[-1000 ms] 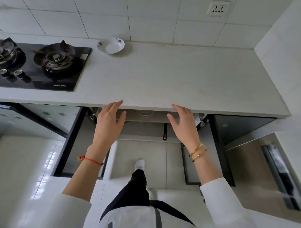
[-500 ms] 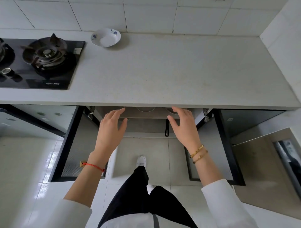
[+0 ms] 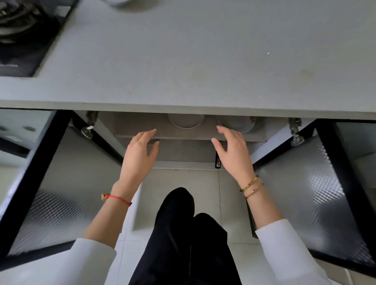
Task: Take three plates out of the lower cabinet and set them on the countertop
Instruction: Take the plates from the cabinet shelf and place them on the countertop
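Note:
Under the grey countertop the lower cabinet stands with both doors swung wide. On its upper shelf two white plates show in part: one in the middle, one to the right; the counter edge hides their far halves. My left hand and my right hand reach into the opening, fingers apart, holding nothing. The right fingertips are just in front of the right plate.
The left door and the right door, black-framed with patterned glass, flank my arms. A gas hob lies at the counter's far left. A white bowl is cut off at the top edge. My legs stand on tiled floor below.
The view has tilted down and closer to the cabinet. Both hands have moved forward from the counter edge into the opening, and the plates on the shelf have come into sight.

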A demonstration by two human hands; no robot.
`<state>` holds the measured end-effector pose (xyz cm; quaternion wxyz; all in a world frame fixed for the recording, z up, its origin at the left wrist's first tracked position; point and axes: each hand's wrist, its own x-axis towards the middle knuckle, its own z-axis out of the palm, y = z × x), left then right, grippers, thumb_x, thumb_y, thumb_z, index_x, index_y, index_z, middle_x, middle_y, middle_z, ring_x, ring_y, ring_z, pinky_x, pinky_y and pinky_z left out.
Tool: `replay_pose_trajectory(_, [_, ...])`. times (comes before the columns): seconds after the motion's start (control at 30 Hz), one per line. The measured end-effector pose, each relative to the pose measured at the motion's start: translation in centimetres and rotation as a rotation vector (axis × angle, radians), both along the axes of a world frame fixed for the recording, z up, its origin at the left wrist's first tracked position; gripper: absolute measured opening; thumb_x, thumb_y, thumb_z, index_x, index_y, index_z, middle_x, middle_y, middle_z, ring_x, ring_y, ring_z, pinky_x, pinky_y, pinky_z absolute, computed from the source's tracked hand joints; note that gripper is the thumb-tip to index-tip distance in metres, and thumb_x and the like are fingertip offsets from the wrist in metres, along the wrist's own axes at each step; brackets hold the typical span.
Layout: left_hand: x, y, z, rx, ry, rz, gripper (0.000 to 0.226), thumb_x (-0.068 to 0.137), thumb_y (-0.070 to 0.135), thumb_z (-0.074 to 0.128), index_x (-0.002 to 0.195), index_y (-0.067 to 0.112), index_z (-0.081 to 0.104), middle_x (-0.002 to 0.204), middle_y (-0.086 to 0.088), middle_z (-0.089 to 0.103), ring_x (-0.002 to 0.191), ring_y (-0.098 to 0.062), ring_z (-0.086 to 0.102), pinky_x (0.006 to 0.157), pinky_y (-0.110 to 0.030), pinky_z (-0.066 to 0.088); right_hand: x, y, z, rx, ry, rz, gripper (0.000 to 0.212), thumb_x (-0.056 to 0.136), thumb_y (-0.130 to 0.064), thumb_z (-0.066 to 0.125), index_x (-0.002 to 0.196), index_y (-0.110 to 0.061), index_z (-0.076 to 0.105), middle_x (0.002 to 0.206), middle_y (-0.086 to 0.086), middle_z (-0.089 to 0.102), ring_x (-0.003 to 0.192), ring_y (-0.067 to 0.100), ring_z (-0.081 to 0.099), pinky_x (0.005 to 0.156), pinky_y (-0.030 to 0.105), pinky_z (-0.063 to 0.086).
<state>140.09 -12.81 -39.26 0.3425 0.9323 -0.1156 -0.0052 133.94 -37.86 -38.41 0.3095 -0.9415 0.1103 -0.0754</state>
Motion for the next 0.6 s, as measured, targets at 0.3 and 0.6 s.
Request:
replay_pose_trajectory(0.3, [5.8, -1.3, -14.1, 0.002, -0.130, 0.016, 0.037, 0.092, 0.016, 0.059, 0.129, 0.011, 0.058, 0.114, -0.008, 0.064, 0.091, -0.030, 0.059, 0.086, -0.037, 0.049, 5.9, -1.9, -12.8, -0.048, -0.079, 0.017, 0.043, 0.097, -0.034, 0.052, 0.135, -0.012, 0.050, 0.133, 0.005, 0.059, 0.129, 0.023, 0.048, 0.110, 0.040, 0.040])
replay_pose_trajectory(0.6, [10.7, -2.9, -23.1, -0.081, -0.258, 0.021, 0.037, 0.090, 0.012, 0.060, 0.126, 0.012, 0.060, 0.111, -0.011, 0.068, 0.101, -0.026, 0.066, 0.086, -0.027, 0.047, 10.3, -3.9, -22.2, -0.093, -0.171, 0.011, 0.044, 0.097, -0.034, 0.053, 0.134, -0.010, 0.051, 0.132, 0.007, 0.059, 0.127, 0.024, 0.049, 0.108, 0.035, 0.039])
